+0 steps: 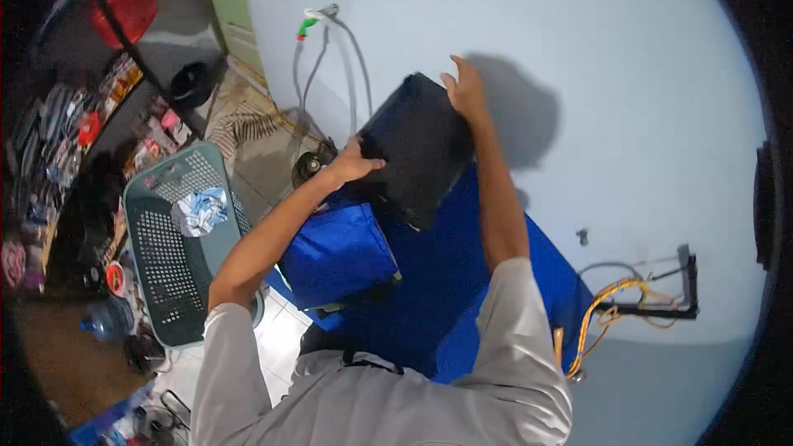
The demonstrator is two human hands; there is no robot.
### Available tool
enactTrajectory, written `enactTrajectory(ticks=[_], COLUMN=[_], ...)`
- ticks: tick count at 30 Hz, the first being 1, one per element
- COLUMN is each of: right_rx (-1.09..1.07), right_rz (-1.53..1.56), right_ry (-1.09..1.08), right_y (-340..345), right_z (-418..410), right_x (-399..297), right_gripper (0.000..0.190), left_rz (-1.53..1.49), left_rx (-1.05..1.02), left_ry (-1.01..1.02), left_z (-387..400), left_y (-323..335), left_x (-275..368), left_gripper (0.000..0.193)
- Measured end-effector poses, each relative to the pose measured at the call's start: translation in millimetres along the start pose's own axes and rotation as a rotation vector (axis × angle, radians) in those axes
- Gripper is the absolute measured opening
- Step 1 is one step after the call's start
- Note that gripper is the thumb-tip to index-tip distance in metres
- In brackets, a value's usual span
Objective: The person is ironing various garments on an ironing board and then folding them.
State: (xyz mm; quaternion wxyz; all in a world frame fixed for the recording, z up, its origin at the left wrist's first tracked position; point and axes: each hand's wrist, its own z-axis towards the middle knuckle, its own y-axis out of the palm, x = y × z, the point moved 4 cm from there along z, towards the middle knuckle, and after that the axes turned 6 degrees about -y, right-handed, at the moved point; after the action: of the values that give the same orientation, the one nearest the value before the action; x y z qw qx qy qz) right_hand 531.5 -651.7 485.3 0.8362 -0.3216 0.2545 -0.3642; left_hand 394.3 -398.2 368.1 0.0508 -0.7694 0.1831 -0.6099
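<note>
A dark, boxy black item (pixel 421 142), perhaps a fabric box or bag, is held tilted in front of the pale wall. My left hand (pixel 356 164) grips its left edge, thumb on the near face and the other fingers hidden. At its upper right corner, my right hand (pixel 466 93) has thumb and finger apart; whether the palm touches the item is hard to tell. Below spreads a blue surface (pixel 464 310), partly in shadow. A bright blue fabric box or bag (pixel 341 254) rests at its left side, under my left forearm.
A grey-green perforated plastic basket (pixel 176 248) with a crumpled blue-and-white cloth (pixel 204 210) stands left. Behind it are cluttered shelves (pixel 68 155). A fan-like object (pixel 308 167) sits near the wall. Grey cables (pixel 325 56) hang above; a wall bracket (pixel 691 285) holds orange cords (pixel 595 316) at right.
</note>
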Motion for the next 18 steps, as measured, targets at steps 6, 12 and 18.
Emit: enactTrajectory(ticks=[6, 12, 18], right_rx=[0.198, -0.366, -0.170], right_rz=[-0.328, -0.458, -0.028], right_ry=[0.097, 0.427, 0.219], right_y=[38, 95, 78], right_z=[8, -43, -66], right_x=[-118, -34, -13], right_gripper=[0.052, 0.067, 0.053], left_rz=[-0.124, -0.006, -0.540], left_rx=[-0.285, -0.251, -0.138], left_ry=[-0.054, 0.067, -0.035], left_z=[-12, -28, -89], left_y=[-43, -68, -150], left_x=[-30, -29, -172], left_gripper=[0.091, 0.069, 0.050])
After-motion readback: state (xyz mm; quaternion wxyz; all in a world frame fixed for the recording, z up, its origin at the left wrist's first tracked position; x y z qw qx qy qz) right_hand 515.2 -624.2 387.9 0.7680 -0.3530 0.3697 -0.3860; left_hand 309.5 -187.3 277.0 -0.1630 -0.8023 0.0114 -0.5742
